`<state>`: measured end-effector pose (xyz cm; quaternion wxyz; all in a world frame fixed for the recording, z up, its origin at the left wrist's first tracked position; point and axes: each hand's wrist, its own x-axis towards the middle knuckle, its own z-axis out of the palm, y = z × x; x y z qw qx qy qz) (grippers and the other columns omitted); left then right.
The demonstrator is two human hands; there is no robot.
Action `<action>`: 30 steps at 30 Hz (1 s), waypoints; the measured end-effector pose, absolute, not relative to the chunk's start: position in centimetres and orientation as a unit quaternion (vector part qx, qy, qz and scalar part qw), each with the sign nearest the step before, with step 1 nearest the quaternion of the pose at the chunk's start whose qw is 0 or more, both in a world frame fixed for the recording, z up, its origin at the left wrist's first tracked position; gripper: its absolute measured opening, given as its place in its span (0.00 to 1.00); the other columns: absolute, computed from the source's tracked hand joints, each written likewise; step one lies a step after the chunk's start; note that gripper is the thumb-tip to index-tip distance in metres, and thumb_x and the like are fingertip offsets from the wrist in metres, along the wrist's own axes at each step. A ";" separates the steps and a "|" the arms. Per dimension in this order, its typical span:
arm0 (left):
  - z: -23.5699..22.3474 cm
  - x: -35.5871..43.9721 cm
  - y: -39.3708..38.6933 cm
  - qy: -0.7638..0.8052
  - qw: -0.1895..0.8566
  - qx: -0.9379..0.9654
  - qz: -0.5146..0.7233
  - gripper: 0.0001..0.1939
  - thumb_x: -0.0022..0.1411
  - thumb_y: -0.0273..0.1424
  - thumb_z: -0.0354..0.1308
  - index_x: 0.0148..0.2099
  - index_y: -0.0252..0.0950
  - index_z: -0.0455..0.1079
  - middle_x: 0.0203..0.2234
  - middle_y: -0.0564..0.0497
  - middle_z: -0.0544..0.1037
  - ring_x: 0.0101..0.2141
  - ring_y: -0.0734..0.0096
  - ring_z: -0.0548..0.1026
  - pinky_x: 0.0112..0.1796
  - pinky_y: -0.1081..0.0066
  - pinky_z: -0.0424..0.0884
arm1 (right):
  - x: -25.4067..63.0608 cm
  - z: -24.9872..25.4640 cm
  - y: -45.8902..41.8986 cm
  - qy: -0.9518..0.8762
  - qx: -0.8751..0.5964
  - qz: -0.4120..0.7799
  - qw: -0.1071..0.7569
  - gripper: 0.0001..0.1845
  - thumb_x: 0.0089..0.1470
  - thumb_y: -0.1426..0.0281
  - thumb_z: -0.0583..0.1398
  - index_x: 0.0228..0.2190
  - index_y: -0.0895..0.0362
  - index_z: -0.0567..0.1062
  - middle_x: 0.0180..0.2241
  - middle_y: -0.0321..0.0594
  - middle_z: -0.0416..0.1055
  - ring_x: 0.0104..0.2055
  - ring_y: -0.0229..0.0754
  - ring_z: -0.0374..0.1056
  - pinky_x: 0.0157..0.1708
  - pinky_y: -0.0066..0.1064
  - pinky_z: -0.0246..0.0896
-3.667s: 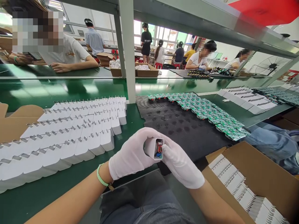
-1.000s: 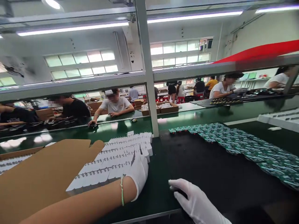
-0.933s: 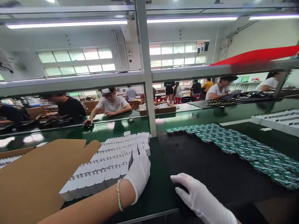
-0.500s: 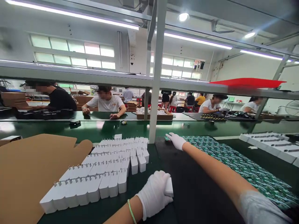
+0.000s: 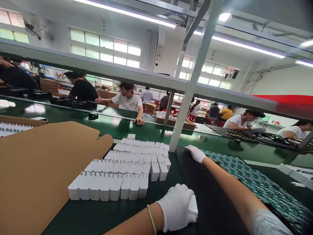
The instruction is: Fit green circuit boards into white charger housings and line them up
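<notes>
My left hand [image 5: 176,207], in a white glove, is closed round a white charger shell [image 5: 193,206] near the front edge of the green bench. My right hand [image 5: 196,153], also gloved, is stretched far out to the near end of the rows of green circuit boards [image 5: 254,186] on the black mat [image 5: 193,182]; its fingers curl down onto them, and what they hold is hidden. Rows of white charger shells [image 5: 127,169] with metal prongs stand to the left of my left hand.
A brown cardboard flap [image 5: 36,169] covers the left of the bench. A grey frame post [image 5: 188,98] rises behind the shells. Beyond the green conveyor [image 5: 137,130] several people work at another bench with cardboard boxes [image 5: 176,123]. More white shells [image 5: 293,171] lie far right.
I put down the filled shell, took a fresh white shell from the rows in my left hand, and reached my right hand out to the circuit boards. The view has swung left.
</notes>
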<state>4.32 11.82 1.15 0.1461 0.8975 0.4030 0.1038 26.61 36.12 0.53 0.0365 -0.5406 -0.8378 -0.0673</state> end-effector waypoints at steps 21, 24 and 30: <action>1.9 4.4 11.9 0.408 0.143 0.898 0.084 0.26 0.55 0.46 0.61 0.50 0.35 0.66 0.45 0.45 0.71 0.44 0.53 0.71 0.45 0.55 0.72 | 26.6 1.5 37.9 -0.822 -0.568 -0.020 0.044 0.17 0.61 0.66 0.58 0.51 0.57 0.69 0.54 0.46 0.65 0.51 0.48 0.66 0.50 0.47 0.64; 1.9 4.4 11.9 0.406 0.140 0.899 0.082 0.25 0.54 0.46 0.61 0.48 0.35 0.66 0.44 0.45 0.71 0.43 0.53 0.71 0.43 0.55 0.73 | 26.6 1.5 38.2 -0.825 -0.564 -0.019 0.013 0.17 0.61 0.66 0.58 0.51 0.57 0.69 0.54 0.46 0.65 0.51 0.48 0.66 0.50 0.47 0.64; 1.7 4.5 11.9 0.404 0.134 0.901 0.087 0.24 0.55 0.45 0.61 0.47 0.34 0.65 0.43 0.44 0.71 0.42 0.53 0.71 0.42 0.55 0.73 | 26.9 1.7 38.5 -0.823 -0.566 -0.008 -0.051 0.16 0.61 0.66 0.58 0.51 0.55 0.69 0.54 0.46 0.65 0.51 0.47 0.66 0.50 0.46 0.64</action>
